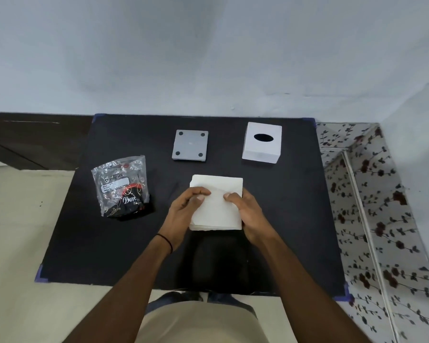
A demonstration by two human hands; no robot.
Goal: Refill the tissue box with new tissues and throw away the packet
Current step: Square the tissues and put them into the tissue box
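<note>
Tissues: we see a square stack of white folded paper tissues [217, 206] lying on the black cloth-covered table [109, 243], near the front middle, between the two hands.
Left hand: our left hand [183, 214] rests on the stack's left edge, its fingers [198, 193] curled over the top sheet and the thumb tucked beneath them; it seems to pinch the top sheet, which lies slanted across the stack.
Right hand: our right hand [248, 214] grips the stack's right side, fingers bent over the top near the far right part, palm along the right edge.
Wrist: a thin black band [166, 241] circles the left wrist.
Tissue box: the white cube-shaped tissue box cover [261, 143] with a dark oval slot on top stands at the far right of the table, well apart from the stack.
Base plate: a grey square plate with four dark round pads at its corners [190, 145] lies left of the box, beyond the stack.
Packet: the crumpled clear plastic packet with black and red print [122, 188] sits to the left of the stack, apart from it and from both hands.
</note>
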